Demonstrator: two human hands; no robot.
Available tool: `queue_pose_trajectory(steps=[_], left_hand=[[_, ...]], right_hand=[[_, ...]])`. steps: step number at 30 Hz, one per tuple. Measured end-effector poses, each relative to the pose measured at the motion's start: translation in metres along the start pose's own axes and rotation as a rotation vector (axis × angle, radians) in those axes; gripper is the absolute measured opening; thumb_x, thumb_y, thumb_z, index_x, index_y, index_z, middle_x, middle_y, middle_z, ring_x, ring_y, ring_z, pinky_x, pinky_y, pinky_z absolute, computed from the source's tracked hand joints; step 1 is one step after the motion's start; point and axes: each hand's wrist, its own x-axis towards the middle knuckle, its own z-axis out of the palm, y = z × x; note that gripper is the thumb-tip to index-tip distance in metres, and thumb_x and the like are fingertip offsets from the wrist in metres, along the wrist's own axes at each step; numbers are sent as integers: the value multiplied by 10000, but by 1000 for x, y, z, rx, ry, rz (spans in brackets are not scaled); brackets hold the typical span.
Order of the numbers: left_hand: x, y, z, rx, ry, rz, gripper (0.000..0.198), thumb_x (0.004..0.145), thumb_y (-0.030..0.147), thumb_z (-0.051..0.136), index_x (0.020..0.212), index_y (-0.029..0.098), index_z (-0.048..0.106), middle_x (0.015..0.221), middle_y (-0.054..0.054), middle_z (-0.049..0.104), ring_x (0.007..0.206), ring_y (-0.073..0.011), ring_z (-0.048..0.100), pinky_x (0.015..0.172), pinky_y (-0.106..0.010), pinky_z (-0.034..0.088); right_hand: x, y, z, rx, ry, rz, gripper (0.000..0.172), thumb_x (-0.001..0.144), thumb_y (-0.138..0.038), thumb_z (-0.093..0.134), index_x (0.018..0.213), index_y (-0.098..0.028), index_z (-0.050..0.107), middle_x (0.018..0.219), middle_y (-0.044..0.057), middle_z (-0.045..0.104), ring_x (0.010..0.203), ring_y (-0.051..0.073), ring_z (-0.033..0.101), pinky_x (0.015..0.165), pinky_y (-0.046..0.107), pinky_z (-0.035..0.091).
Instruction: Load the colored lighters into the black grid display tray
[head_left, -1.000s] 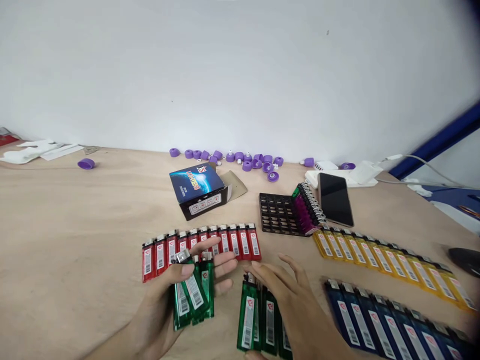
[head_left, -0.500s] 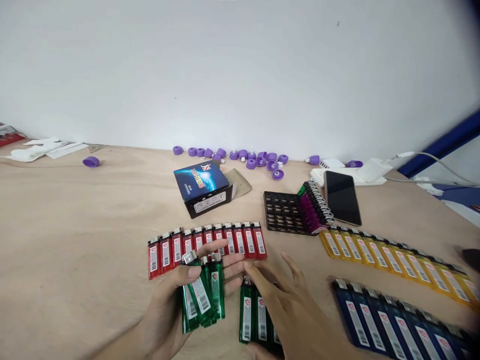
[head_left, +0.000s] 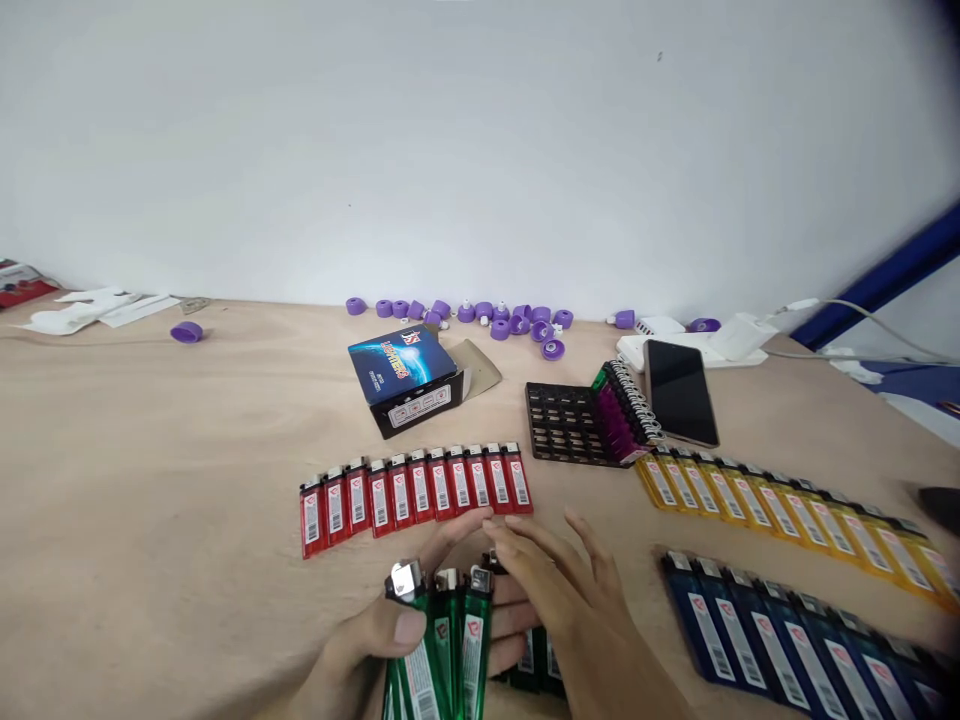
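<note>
My left hand (head_left: 375, 650) is closed round a bunch of green lighters (head_left: 442, 645), thumb on top, at the bottom middle of the view. My right hand (head_left: 570, 605) lies flat with fingers spread over more green lighters (head_left: 534, 660) on the wooden table (head_left: 187, 480); its fingertips reach the left hand's bunch. Just beyond the hands lies a row of red lighters (head_left: 416, 492).
A row of yellow lighters (head_left: 780, 515) and a row of blue lighters (head_left: 795, 640) lie at the right. Further back are a black tray (head_left: 570, 425) with purple lighters, a phone (head_left: 679, 392), a blue lighter box (head_left: 405, 378) and several purple caps (head_left: 487, 318).
My left hand has drawn its green lighters down and right, toward me and against the right hand. The right hand has stayed over the green lighters on the table.
</note>
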Motion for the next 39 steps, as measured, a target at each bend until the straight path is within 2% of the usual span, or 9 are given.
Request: queue_pose_trajectory(steps=[2,6,14,18,22,25,32,35,39], left_hand=[[0,-4,-2,13,24,11,805,800,262,606,1542,209,297,1257,-112,686,1251,-344,585,1106,-498,374],[1,-5,-4,-2,22,22,740,820,272,588,1520,232,350,1260,-101,682,1226,-351,601,1064,-502,417],[2,9,3,-13,58,65,669,828,228,597,1476,225,432,1269,-98,685,1256,-356,579,1100,-515,399],[8,25,10,-2,291,244,763,765,214,637,1489,179,397,1283,-154,672,1245,-378,587,1117,-554,383],[15,41,21,-30,640,407,696,792,198,563,1458,63,411,1213,-231,687,1221,-380,605,1124,-574,371],[17,46,27,-59,717,411,657,800,191,536,1433,40,442,1190,-243,691,1211,-382,611,1120,-578,376],[12,43,18,-153,606,386,727,714,175,614,1427,120,483,1270,-185,669,1249,-389,579,1134,-578,358],[8,37,11,-123,461,312,629,741,199,651,1360,131,570,1257,-176,680,1264,-386,567,1153,-574,323],[6,27,7,-90,174,176,470,785,259,637,1234,124,678,1202,-167,709,1269,-373,566,1162,-552,304]], right_hand=[[3,-3,1,-1,31,-11,404,987,-138,316,1366,-131,458,1213,92,693,1225,236,546,1175,518,200],[5,-6,-3,35,29,-80,437,1033,-391,382,1360,-112,462,1214,87,699,1168,227,572,1152,459,259],[20,-9,-11,247,28,33,605,841,-198,528,1410,-75,365,1318,156,592,1240,295,495,1047,477,426],[20,-5,-13,394,36,136,786,740,-142,534,1478,-98,268,1355,145,543,1298,272,446,1054,420,450],[19,-8,-11,339,-164,187,898,665,-124,578,1481,-148,204,1337,132,566,1237,285,504,1036,477,459],[21,-14,-7,259,-270,116,900,663,-118,567,1478,-135,185,1344,153,581,1246,312,514,1017,554,452],[25,-15,0,176,-316,77,827,664,-115,531,1449,-107,268,1335,174,595,1233,330,533,992,575,455],[20,-10,-3,176,-253,54,756,722,-182,577,1428,-120,316,1334,171,596,1205,346,555,967,578,473],[10,-3,-11,181,-32,121,589,859,-299,594,1381,-126,384,1283,157,625,1193,304,579,990,488,477]])
